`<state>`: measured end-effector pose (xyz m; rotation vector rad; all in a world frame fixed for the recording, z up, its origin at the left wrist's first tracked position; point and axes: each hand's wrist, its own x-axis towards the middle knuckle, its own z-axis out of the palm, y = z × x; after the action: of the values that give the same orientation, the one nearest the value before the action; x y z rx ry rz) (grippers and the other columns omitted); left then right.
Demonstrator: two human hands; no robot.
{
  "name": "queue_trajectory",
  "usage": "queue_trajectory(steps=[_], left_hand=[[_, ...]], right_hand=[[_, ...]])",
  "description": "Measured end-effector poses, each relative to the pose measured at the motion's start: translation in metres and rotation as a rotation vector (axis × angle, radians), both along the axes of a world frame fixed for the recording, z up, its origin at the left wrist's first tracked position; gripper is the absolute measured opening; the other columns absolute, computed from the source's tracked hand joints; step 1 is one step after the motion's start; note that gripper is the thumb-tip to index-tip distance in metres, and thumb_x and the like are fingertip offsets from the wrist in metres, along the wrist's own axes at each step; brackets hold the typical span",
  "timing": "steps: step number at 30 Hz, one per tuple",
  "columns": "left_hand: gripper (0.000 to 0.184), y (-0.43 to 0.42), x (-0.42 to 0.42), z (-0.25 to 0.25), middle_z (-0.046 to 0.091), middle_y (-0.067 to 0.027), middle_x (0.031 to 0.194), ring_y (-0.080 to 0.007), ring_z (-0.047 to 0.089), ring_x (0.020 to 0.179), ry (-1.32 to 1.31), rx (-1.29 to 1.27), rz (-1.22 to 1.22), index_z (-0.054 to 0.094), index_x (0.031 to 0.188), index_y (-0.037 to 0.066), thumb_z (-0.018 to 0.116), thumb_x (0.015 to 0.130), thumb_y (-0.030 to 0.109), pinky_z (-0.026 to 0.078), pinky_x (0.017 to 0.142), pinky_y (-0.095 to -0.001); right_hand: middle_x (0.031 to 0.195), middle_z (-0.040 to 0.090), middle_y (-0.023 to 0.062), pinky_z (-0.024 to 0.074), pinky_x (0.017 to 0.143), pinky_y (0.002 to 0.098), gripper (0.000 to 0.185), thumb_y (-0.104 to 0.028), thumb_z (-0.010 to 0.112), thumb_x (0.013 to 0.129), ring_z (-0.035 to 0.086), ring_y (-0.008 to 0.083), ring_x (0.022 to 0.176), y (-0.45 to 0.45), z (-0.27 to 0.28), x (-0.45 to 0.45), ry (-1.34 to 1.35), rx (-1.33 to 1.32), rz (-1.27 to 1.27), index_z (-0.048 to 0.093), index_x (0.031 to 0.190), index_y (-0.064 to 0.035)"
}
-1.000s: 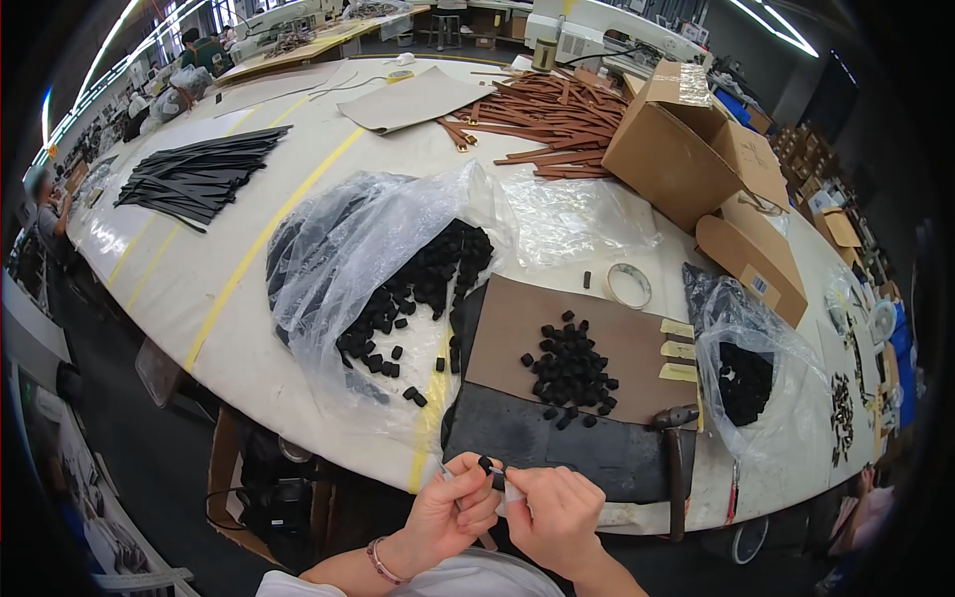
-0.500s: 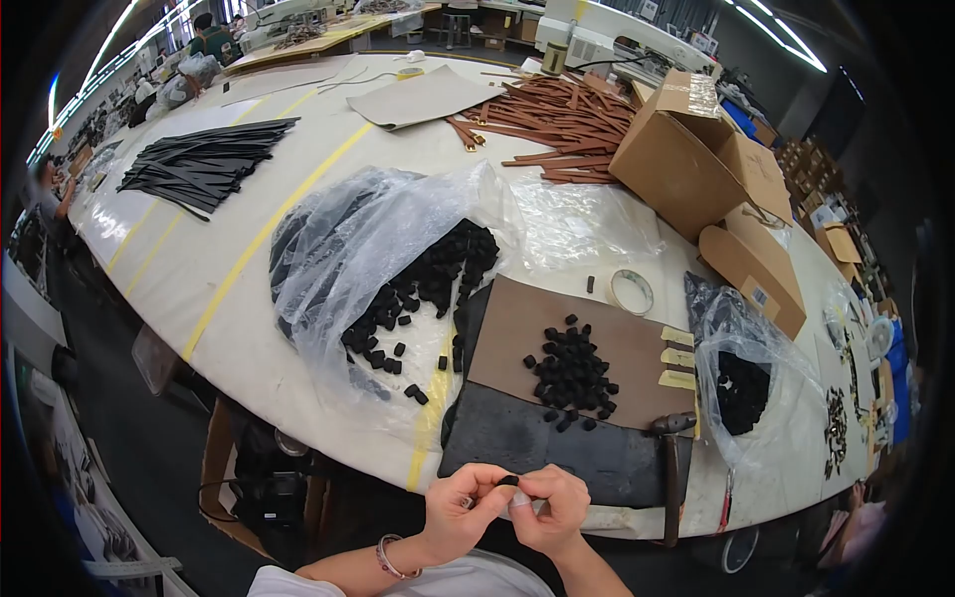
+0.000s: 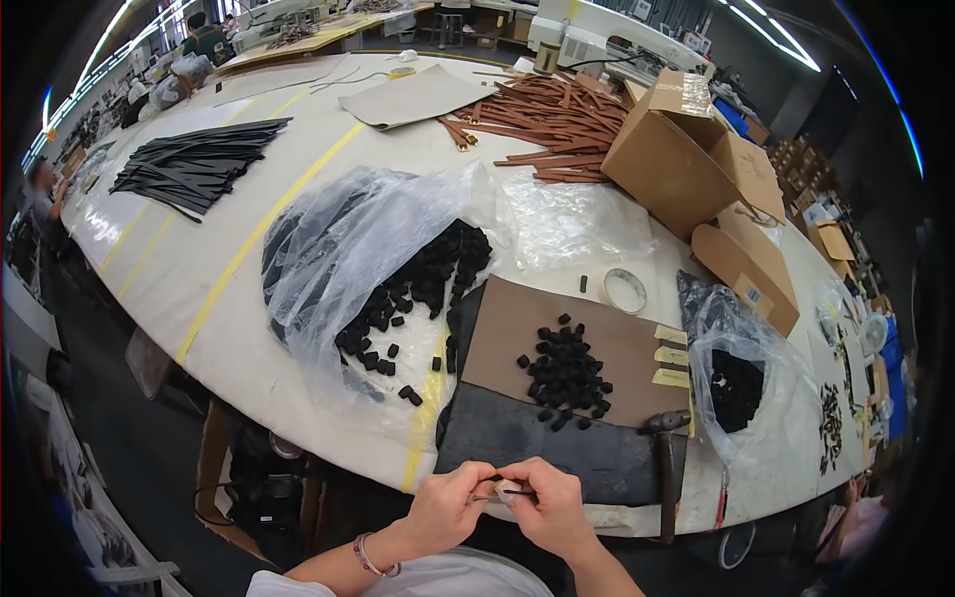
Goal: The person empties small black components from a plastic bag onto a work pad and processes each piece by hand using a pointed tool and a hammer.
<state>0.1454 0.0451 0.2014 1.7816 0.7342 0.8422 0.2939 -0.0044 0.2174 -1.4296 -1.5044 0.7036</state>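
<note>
My left hand (image 3: 448, 512) and my right hand (image 3: 549, 505) meet at the table's front edge, fingertips pinched together. Between them is a small black piece (image 3: 513, 491), mostly hidden by the fingers. Something whitish covers a fingertip there; I cannot tell what it is. Just beyond my hands lies a black mat (image 3: 557, 460), partly under a brown sheet (image 3: 497, 343). A pile of small black cylinder-like pieces (image 3: 565, 370) sits on the sheet. A hammer (image 3: 667, 478) lies across the mat's right side.
A clear plastic bag (image 3: 328, 269) spills more black pieces (image 3: 438, 274) to the left. Another bag (image 3: 736, 333) stands right, near a tape roll (image 3: 625, 292). Farther back are brown straps (image 3: 547, 119), cardboard boxes (image 3: 667, 149) and black strips (image 3: 199, 164). Other people are at the edges.
My hands have turned and drawn slightly left, with the fingertips closer together. The black piece is now more hidden. The whole view has shifted slightly.
</note>
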Motion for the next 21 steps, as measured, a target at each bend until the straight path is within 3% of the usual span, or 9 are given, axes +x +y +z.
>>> queue_trajectory(steps=[2,3,7,12,14,16,21], left_hand=[[0.019,-0.001,-0.001,-0.006,0.056,-0.0105,0.064,-0.0213,0.056,0.051,0.026,0.196,0.103,0.053,0.091,-0.003,0.054,0.073,-0.006,0.043,0.048,-0.028],[0.019,0.0,-0.002,-0.007,0.056,-0.0105,0.064,-0.0213,0.056,0.051,0.024,0.197,0.104,0.053,0.091,-0.003,0.054,0.073,-0.006,0.043,0.048,-0.028],[0.015,0.003,-0.004,-0.007,0.058,-0.0116,0.065,-0.022,0.058,0.053,0.077,0.173,0.153,0.054,0.088,-0.002,0.055,0.073,-0.005,0.044,0.048,-0.0289],[0.019,0.012,-0.009,-0.009,0.057,-0.0106,0.064,-0.0224,0.057,0.051,0.107,0.161,0.148,0.053,0.093,-0.001,0.058,0.074,-0.001,0.043,0.047,-0.0294],[0.027,0.021,-0.017,0.008,0.055,-0.0091,0.061,-0.0229,0.054,0.048,0.382,0.103,0.129,0.05,0.099,-0.001,0.062,0.076,0.006,0.041,0.045,-0.0298],[0.032,0.025,-0.019,0.005,0.052,-0.0073,0.056,-0.0246,0.051,0.044,0.418,0.188,0.126,0.047,0.103,0.0,0.063,0.078,0.011,0.041,0.044,-0.0315],[0.017,0.034,-0.015,-0.011,0.052,-0.0045,0.069,-0.023,0.055,0.055,0.49,0.518,0.09,0.055,0.089,0.006,0.063,0.074,0.008,0.043,0.046,-0.0329]], right_hand=[[0.078,0.061,0.0108,0.0491,0.056,0.0298,0.019,0.002,0.058,0.071,0.063,0.0229,0.064,0.001,0.007,-0.005,-0.106,-0.063,-0.016,0.058,0.09,-0.0003],[0.079,0.061,0.0124,0.049,0.058,0.032,0.017,-0.001,0.056,0.074,0.062,0.0261,0.066,0.002,0.009,-0.005,-0.097,-0.114,-0.004,0.057,0.091,-0.0002],[0.078,0.06,0.0121,0.0477,0.06,0.0309,0.017,0.002,0.054,0.075,0.061,0.0243,0.064,0.01,0.011,-0.008,-0.077,-0.19,0.024,0.054,0.092,0.0018],[0.075,0.061,0.0134,0.0455,0.058,0.0394,0.012,-0.008,0.055,0.078,0.06,0.032,0.067,0.022,0.01,-0.009,-0.384,-0.223,-0.024,0.051,0.088,-0.0032],[0.073,0.061,0.0128,0.0452,0.058,0.0407,0.011,-0.01,0.055,0.078,0.06,0.0322,0.066,0.035,-0.004,0.002,-0.517,-0.304,-0.044,0.05,0.086,-0.0041],[0.071,0.062,0.0122,0.045,0.058,0.042,0.011,-0.013,0.055,0.079,0.06,0.0324,0.066,0.041,-0.006,0.008,-0.645,-0.388,-0.068,0.05,0.085,-0.005],[0.069,0.062,0.013,0.0452,0.061,0.044,0.015,-0.016,0.056,0.079,0.06,0.0333,0.065,0.046,-0.006,0.013,-0.641,-0.41,-0.064,0.049,0.086,-0.0048]])
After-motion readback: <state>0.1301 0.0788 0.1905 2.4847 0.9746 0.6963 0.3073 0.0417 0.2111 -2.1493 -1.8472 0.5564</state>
